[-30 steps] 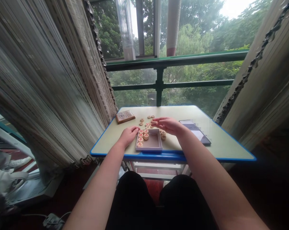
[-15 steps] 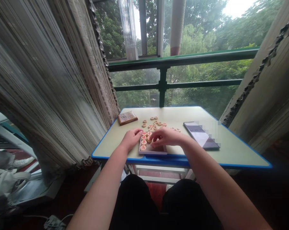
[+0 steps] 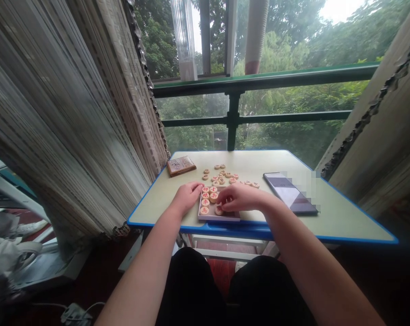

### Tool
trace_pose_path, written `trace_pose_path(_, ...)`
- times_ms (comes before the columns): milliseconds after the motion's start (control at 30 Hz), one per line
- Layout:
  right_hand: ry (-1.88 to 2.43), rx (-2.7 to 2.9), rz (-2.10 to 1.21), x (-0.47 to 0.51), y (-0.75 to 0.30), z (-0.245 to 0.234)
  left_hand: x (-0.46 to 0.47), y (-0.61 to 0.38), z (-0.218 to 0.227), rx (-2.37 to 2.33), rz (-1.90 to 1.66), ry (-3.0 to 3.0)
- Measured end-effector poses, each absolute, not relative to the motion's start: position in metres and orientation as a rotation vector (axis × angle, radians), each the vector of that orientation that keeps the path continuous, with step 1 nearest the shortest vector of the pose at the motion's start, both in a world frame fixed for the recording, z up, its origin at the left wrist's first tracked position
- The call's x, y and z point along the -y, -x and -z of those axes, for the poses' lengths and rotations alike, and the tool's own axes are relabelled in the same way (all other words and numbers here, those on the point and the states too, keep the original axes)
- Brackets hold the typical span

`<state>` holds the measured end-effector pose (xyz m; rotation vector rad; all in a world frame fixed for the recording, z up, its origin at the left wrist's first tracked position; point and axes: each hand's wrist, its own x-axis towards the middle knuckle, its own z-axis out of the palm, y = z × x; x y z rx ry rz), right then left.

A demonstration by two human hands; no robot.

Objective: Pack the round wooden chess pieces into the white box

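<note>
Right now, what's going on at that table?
A person's right hand reaches into a shallow box, touching a xiangqi piece. The left hand is at the box's far left corner. Six other pieces stand along its left side; scattered pieces lie on the table beyond.

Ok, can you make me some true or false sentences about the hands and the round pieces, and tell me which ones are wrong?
1. The left hand is at the far left corner of the box. True.
2. The flat device with a dark edge lies to the right of the box. True.
3. The right hand rests on the flat device. False: it is over the box, its fingertips at a round piece.
4. All the round pieces are in the box. False: more lie on the table beyond it.
5. The left column in the box has four pieces. True.
6. The table's edge is red. False: it is blue.
</note>
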<state>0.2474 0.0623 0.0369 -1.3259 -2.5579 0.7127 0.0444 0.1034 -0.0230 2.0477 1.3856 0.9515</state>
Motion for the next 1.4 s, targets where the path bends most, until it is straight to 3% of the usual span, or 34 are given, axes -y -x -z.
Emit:
trace_pose_path(533,1.316,2.591,-0.744,-0.061,-0.246,-0.034,-0.102,-0.045,0.022,-1.383,-0.947,-2.009)
trace_pose_path(1400,1.362,2.580,-0.470,-0.062,-0.236,-0.026,-0.099,-0.046,0.020,-1.410,-0.933,-2.035)
